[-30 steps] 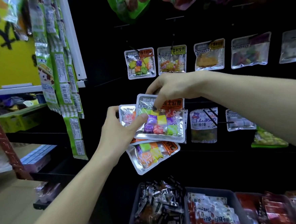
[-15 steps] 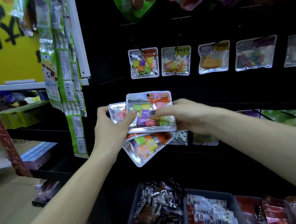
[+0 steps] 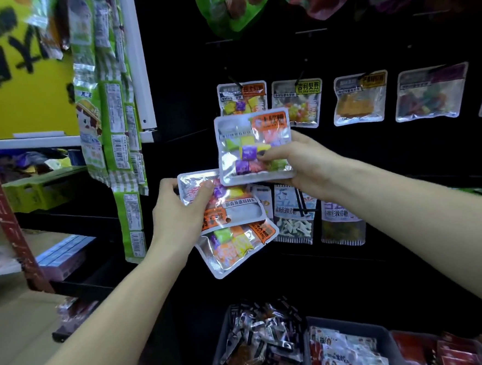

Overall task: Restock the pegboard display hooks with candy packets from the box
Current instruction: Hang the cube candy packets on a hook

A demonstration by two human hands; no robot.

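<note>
Right grip [image 3: 295, 161], packet [image 3: 253, 147] now seemingly separated.

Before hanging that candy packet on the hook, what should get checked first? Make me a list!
1. Right hand grips one packet alone: ok.
2. Packet upright, label on top: ok.
3. Matching packet on hook just above: ok.
4. Packet's hanging hole visible: cannot tell.
5. Left hand holds the spare packets: ok.
6. Room left on the hook: cannot tell.
</note>
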